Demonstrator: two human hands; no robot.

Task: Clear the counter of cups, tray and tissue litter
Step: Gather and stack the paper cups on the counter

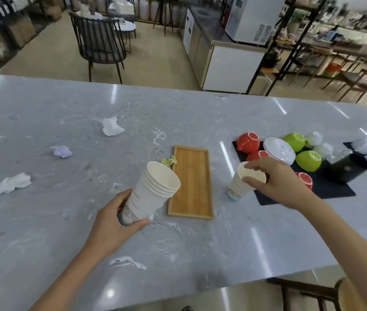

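a: head view first. what's the left hand (pixel 113 223) doing?

b: its fingers and thumb are curled round the base of a stack of paper cups (pixel 153 191), nested and tilted with the open mouths leaning up and to the right, held off the grey marble counter (pixel 65 221).

a: and the right hand (pixel 274 182)?

b: it pinches the rim of a single paper cup (pixel 243 180), thumb on the near edge, fingers over the far edge. the cup leans, and i cannot tell whether its base touches the counter.

a: where's the tray?

b: the wooden tray (pixel 191 182) lies flat on the counter between the two hands, nothing on it. a yellow-green tissue wad (pixel 169 162) sits just beside its far left edge, partly behind the stack.

a: other litter?

b: a white tissue (pixel 111 126) further back, a lilac tissue (pixel 62 151) to the left, and another white crumpled tissue (pixel 9 184) near the left edge.

a: on the right?

b: a black mat (pixel 326 187) with upturned red and green bowls (pixel 308 160) and a white lid.
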